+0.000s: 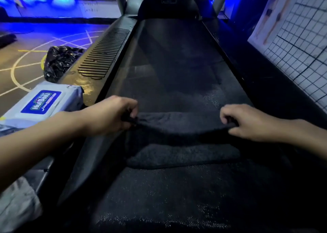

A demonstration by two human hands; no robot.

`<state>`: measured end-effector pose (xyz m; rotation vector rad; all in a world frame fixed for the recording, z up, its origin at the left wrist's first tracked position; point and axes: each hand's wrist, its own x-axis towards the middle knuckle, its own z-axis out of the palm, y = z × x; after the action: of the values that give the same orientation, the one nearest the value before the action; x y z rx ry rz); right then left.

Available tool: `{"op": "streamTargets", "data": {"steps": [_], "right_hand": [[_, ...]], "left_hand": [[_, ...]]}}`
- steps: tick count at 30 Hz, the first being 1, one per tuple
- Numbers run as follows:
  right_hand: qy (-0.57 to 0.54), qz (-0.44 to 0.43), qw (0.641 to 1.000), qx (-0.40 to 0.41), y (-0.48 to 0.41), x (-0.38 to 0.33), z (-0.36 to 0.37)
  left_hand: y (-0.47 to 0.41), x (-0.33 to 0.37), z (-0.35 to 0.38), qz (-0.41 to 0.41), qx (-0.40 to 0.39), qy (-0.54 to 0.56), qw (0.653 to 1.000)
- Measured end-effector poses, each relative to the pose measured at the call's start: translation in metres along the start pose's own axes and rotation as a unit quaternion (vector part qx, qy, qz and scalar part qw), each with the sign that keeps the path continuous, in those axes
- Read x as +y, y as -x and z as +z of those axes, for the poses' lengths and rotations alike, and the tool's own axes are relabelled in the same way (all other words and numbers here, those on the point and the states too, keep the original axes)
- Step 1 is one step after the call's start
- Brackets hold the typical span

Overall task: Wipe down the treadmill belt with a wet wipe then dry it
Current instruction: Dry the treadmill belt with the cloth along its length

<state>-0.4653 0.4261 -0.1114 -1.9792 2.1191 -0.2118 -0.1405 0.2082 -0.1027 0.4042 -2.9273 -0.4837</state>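
Frame centre: my left hand (pixel 113 115) and right hand (pixel 247 122) pinch dark terry towel (pixel 178 140) corners, stretched across black textured treadmill belt (pixel 177 64).

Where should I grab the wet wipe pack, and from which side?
Probably from above with the left hand, once it lets go of the dark towel: grip the wet wipe pack across its two long sides. It lies flat, label up, at the left side rail, sides exposed.

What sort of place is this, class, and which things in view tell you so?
Most likely a gym: a treadmill belt fills the view, and painted lines mark the floor on the left.
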Motion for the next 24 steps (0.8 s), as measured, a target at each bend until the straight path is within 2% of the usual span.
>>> {"op": "streamTargets", "data": {"steps": [3, 5, 6, 8, 9, 11, 12, 13, 15, 17, 19, 21, 22, 23, 24], "right_hand": [[0.05, -0.027, 0.994, -0.088, 0.022, -0.014, 0.018], [0.091, -0.036, 0.986, -0.135, 0.029, -0.018, 0.021], [0.087, -0.02, 0.981, -0.174, 0.032, -0.019, 0.016], [0.007, 0.037, 0.971, -0.236, 0.033, -0.023, 0.003], [-0.044, 0.065, 0.972, -0.221, 0.03, -0.026, -0.003], [-0.1, 0.166, 0.975, -0.109, 0.018, -0.028, -0.002], [-0.099, 0.239, 0.964, -0.068, 0.01, -0.03, 0.003], [-0.087, 0.303, 0.948, -0.048, 0.003, -0.034, 0.009], [-0.077, 0.374, 0.923, -0.053, -0.007, -0.043, 0.021], [-0.138, 0.393, 0.908, -0.033, -0.016, -0.048, 0.02], [-0.209, 0.408, 0.889, -0.017, -0.019, -0.051, 0.011], [-0.223, 0.406, 0.886, -0.011, -0.022, -0.06, 0.004], [-0.225, 0.395, 0.891, -0.005, -0.026, -0.067, 0.002], [-0.237, 0.374, 0.897, 0.005, -0.032, -0.079, -0.002], [-0.256, 0.351, 0.901, 0.015, -0.038, -0.094, -0.005]], "left_hand": [[0.015, 0.016, 0.01, 0.054, -0.1, -0.016, 0.993], [0.025, 0.021, 0.019, 0.06, -0.152, -0.015, 0.986], [0.029, 0.022, 0.023, 0.057, -0.167, -0.014, 0.984], [0.031, 0.024, 0.02, 0.025, -0.197, -0.024, 0.98], [0.029, 0.027, 0.017, 0.004, -0.203, -0.036, 0.978], [0.026, 0.03, 0.017, -0.009, -0.133, -0.065, 0.989], [0.025, 0.034, 0.025, -0.008, -0.081, -0.098, 0.992], [0.023, 0.039, 0.036, -0.018, -0.062, -0.148, 0.987], [0.022, 0.046, 0.065, -0.056, -0.14, -0.229, 0.962], [0.022, 0.048, 0.075, -0.081, -0.197, -0.242, 0.947], [0.016, 0.046, 0.065, -0.092, -0.159, -0.184, 0.966], [0.005, 0.053, 0.054, -0.113, -0.019, -0.063, 0.991], [-0.002, 0.06, 0.051, -0.152, 0.045, 0.042, 0.986], [-0.008, 0.071, 0.046, -0.218, 0.071, 0.191, 0.954], [-0.016, 0.081, 0.042, -0.283, 0.068, 0.367, 0.883]]}}
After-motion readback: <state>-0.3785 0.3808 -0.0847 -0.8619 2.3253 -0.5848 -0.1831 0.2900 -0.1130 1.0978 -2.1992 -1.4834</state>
